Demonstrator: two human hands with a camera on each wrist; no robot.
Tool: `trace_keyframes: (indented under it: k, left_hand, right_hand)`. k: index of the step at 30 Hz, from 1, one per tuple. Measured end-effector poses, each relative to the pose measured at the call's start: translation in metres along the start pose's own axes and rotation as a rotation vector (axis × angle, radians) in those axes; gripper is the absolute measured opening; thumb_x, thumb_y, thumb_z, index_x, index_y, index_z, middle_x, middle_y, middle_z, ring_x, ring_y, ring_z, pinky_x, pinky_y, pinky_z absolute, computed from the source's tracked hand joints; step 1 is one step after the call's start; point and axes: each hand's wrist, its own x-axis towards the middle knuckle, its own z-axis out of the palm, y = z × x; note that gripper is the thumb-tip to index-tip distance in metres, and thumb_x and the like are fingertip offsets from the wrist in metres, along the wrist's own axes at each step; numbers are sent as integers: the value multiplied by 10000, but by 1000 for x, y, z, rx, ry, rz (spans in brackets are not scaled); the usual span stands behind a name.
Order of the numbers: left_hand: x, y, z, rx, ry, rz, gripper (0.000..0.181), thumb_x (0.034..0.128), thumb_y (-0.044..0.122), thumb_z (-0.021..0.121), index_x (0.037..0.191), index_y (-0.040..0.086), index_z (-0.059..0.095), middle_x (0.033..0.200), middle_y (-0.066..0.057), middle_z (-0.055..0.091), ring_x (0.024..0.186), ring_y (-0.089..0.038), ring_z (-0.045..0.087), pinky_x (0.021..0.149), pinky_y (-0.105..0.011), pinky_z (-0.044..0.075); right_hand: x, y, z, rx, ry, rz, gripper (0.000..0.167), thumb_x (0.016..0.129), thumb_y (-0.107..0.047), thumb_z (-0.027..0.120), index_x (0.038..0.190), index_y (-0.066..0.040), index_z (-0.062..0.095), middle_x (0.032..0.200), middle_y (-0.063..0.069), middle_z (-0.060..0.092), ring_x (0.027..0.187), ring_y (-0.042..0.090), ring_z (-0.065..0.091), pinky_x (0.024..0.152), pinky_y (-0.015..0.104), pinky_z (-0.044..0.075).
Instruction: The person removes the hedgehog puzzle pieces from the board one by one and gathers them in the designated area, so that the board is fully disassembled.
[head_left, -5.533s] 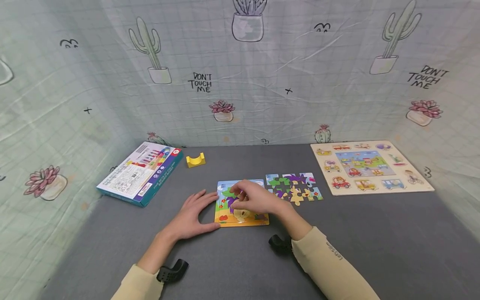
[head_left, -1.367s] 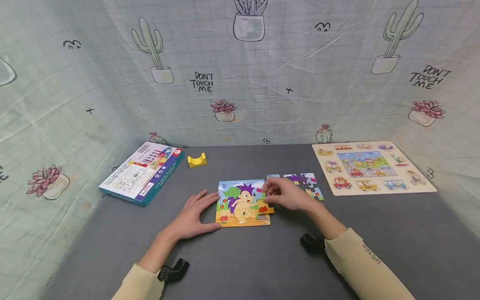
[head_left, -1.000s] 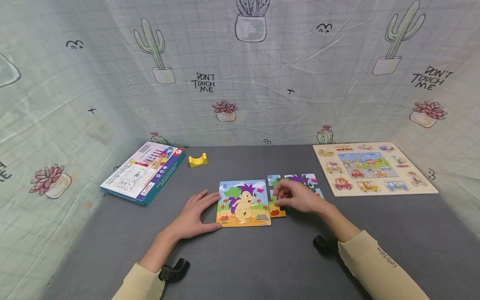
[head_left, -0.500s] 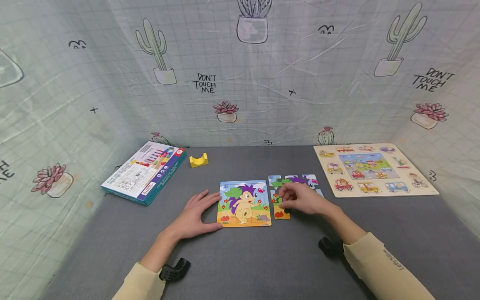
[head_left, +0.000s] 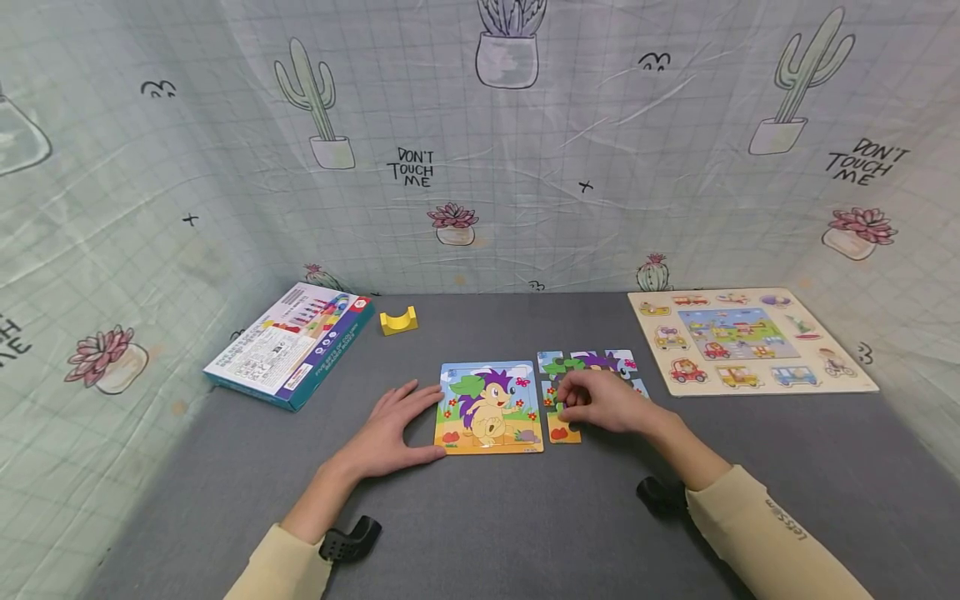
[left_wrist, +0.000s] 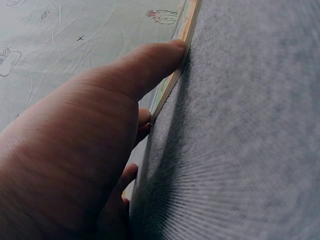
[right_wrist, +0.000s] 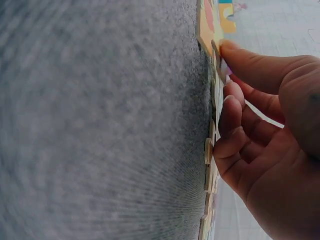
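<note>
The square hedgehog puzzle board [head_left: 480, 417] lies flat on the grey table. My left hand [head_left: 384, 437] rests at its left edge with fingers spread, and the left wrist view shows the thumb [left_wrist: 157, 60] against the board's side. To the right of the board, my right hand [head_left: 609, 402] pinches an orange corner puzzle piece [head_left: 562, 432] with red shapes, down at table level. In the right wrist view the thumb [right_wrist: 255, 62] lies on the piece's edge and the other fingers are curled. Several loose puzzle pieces [head_left: 619, 362] lie beyond, partly hidden by this hand.
A teal-edged box [head_left: 288, 346] lies at the back left, beside a yellow arched block [head_left: 398, 321]. At the back right is a wooden vehicle puzzle board [head_left: 652, 342]. Printed cloth walls enclose the table's back and sides.
My right hand has moved right from over the board, carrying the orange corner piece off it and down beside the other loose pieces. The left hand has stayed at the board's edge.
</note>
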Motion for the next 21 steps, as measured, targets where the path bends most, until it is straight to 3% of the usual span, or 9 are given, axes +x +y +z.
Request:
trace_keyframes:
  k: [21]
  left_hand:
    - [0,-1,1,8,-2,1,835,838,551,759,1522,163,477,1589,-1,391,1512,-354,156,1174,-623,76]
  right_hand:
    - [0,1,3,-23,-3,-3,194,851,-127,829,958,-75,676,801,-40,558,749,133,518,680,297,468]
